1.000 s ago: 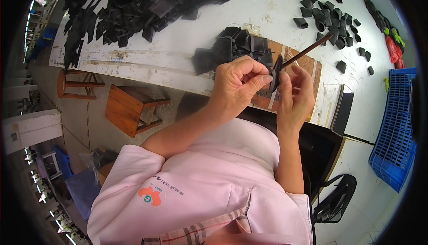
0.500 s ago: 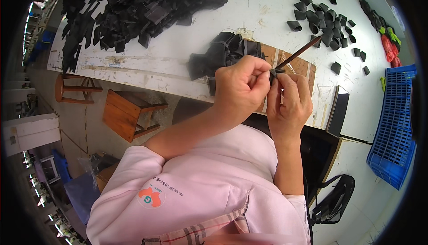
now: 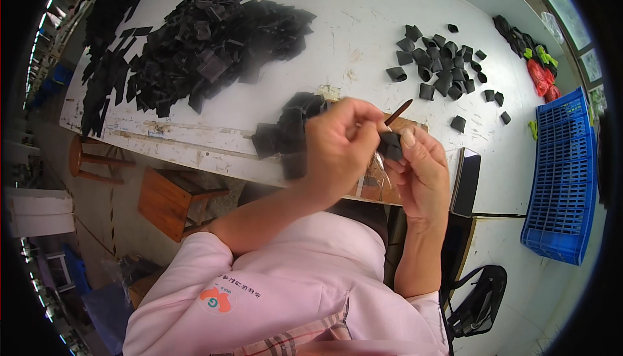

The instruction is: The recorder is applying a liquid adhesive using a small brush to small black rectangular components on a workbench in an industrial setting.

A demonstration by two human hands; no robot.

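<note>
In front of my chest both hands meet over a small black folded fabric piece. My right hand is closed on it, the thumb pressed on its top. My left hand is closed too, its fingertips at a slim brown pointed stick. The stick's dark tip points up and right; a pale, shiny part shows below the black piece. Fingers hide where the stick meets the fabric. Beside my left hand lies a heap of black pieces. Under my hands is a brown board.
A large pile of flat black pieces covers the white table's left side. Several black folded pieces lie at the far right. A dark flat device and a blue plastic crate stand right. Wooden stools are left.
The stick has tilted more upright and shows shorter above my fingers. My right hand has turned, its thumb now on top of the black piece. The whole view has shifted slightly.
</note>
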